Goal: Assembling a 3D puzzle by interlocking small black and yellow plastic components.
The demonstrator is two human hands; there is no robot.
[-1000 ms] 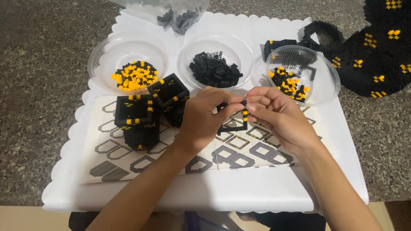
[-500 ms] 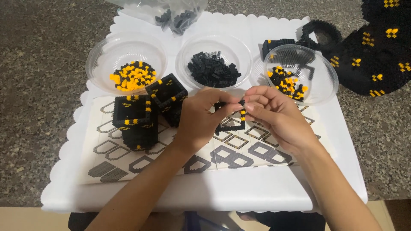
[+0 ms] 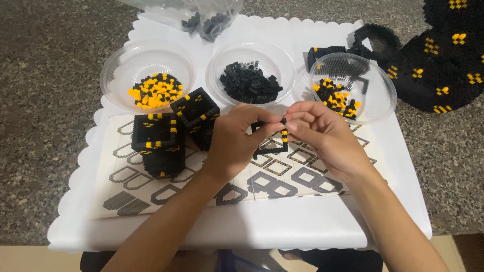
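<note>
My left hand point(image 3: 237, 141) and my right hand point(image 3: 325, 133) meet over the middle of a white scalloped tray point(image 3: 302, 226). Together they pinch a small square frame of black and yellow bricks point(image 3: 272, 138), held just above a printed sheet of grey shapes point(image 3: 282, 181). The left fingers grip its top left side. At the top right corner the right fingertips press on the frame. Finished black and yellow brick cubes point(image 3: 166, 136) are stacked just left of my left hand.
Three clear plastic bowls stand at the tray's far side: yellow and black bricks point(image 3: 154, 90) on the left, black bricks point(image 3: 249, 80) in the middle, mixed bricks point(image 3: 335, 95) on the right. A plastic bag point(image 3: 201, 17) lies behind. A large black brick model point(image 3: 443, 55) sits at right on the speckled counter.
Both hands have stayed together over the sheet, shifting only slightly while working on the small frame.
</note>
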